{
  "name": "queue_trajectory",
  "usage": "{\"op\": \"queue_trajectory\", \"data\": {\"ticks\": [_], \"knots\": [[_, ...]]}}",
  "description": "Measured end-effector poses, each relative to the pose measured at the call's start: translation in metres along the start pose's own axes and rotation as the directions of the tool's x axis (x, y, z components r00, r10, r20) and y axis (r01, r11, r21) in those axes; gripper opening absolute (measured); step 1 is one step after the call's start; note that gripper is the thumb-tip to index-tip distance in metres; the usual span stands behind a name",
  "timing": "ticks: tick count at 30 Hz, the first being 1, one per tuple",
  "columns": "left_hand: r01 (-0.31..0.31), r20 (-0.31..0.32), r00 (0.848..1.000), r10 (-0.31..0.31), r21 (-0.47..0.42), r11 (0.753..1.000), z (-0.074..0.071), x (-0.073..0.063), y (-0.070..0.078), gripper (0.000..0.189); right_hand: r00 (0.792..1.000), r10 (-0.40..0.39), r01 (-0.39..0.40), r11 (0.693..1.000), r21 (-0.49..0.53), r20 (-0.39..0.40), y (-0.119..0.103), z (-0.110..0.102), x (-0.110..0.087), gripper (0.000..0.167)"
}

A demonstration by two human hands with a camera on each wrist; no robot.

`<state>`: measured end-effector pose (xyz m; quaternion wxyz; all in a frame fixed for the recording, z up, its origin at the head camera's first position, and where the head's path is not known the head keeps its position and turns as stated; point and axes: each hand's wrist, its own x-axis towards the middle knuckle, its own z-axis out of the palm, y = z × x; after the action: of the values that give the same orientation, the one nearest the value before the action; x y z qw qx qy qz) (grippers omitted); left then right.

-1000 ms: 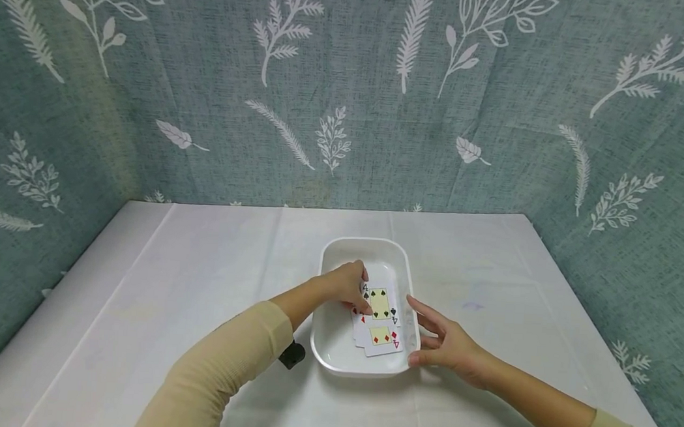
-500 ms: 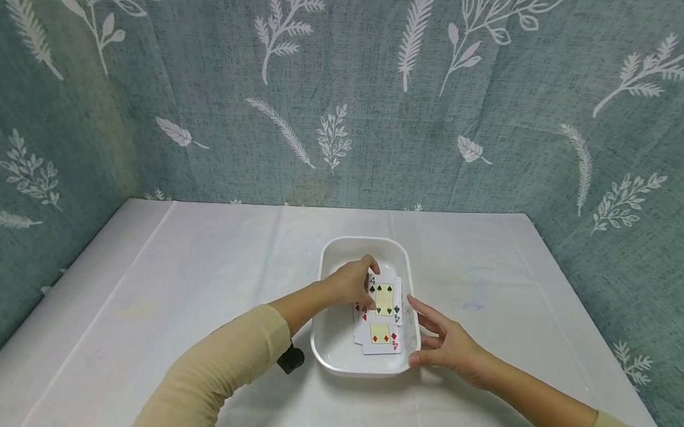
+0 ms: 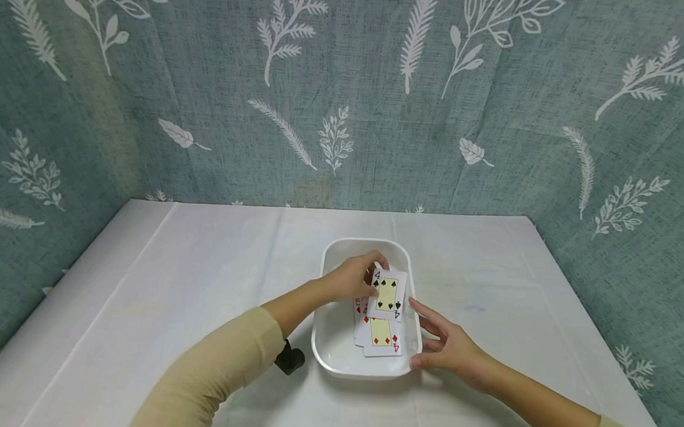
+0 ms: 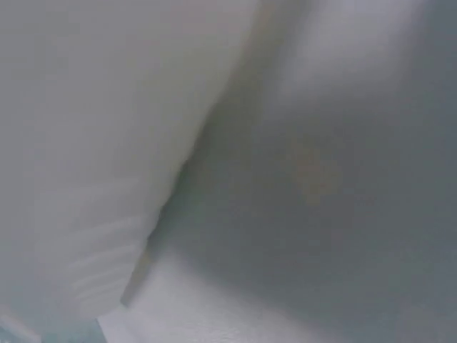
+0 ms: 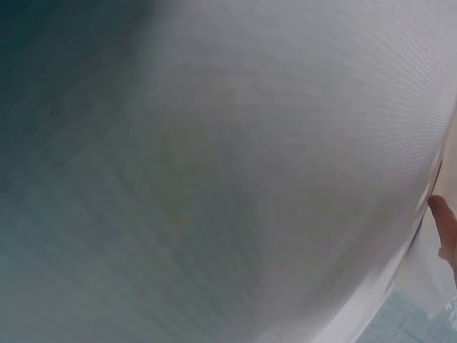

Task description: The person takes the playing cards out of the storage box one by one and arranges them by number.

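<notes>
4-of-spades card (image 3: 388, 296): long axis fore-aft, right of left hand (image 3: 352, 278) (nearer), clamped by thumb and fingers. Right hand (image 3: 448, 345): thumb, forefinger apart, touching tray (image 3: 361, 375).

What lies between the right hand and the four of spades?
The head view shows the white tray's right wall between the right hand and the four of spades.

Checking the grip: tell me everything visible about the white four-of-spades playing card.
The papery-looking rectangular card is face up, with a pale yellow panel and black 4s in opposite corners. In the white rounded tray, it overlaps a white four-of-diamonds card; the left hand grips its left side.
</notes>
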<state>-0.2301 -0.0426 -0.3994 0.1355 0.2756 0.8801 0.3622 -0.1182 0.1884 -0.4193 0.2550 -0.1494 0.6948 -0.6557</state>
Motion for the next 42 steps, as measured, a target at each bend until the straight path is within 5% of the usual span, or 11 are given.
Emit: {"op": "queue_trajectory", "data": {"ticks": [6,15,19,26,34,42], "knots": [[-0.098,0.065,0.993,0.1,-0.04,0.994,-0.008,-0.008,0.0,0.044,1.0,0.002,-0.002,1.0,-0.018,-0.013,0.001,0.002,0.0,0.099],[-0.16,0.034,0.985,0.166,-0.14,0.977,-0.028,-0.025,0.002,0.045,1.0,-0.001,0.0,1.0,-0.004,-0.015,0.001,0.003,-0.001,0.1],[-0.154,0.025,0.986,0.163,-0.204,0.967,-0.038,-0.032,-0.001,0.044,1.0,0.007,-0.008,1.0,-0.01,-0.021,0.0,0.004,0.0,0.1],[-0.154,-0.059,0.987,0.147,-0.125,0.98,-0.059,-0.049,-0.008,0.044,1.0,0.008,-0.008,1.0,-0.009,-0.023,0.0,0.005,-0.001,0.098],[-0.143,-0.163,0.98,0.117,-0.155,0.978,-0.081,-0.06,-0.012,0.046,1.0,0.018,-0.018,1.0,-0.012,-0.018,-0.002,0.003,-0.003,0.098],[-0.109,-0.189,0.979,0.073,-0.19,0.976,-0.096,-0.074,-0.019,0.048,0.999,0.04,-0.04,0.999,-0.022,-0.017,-0.002,0.002,-0.001,0.098]]}}
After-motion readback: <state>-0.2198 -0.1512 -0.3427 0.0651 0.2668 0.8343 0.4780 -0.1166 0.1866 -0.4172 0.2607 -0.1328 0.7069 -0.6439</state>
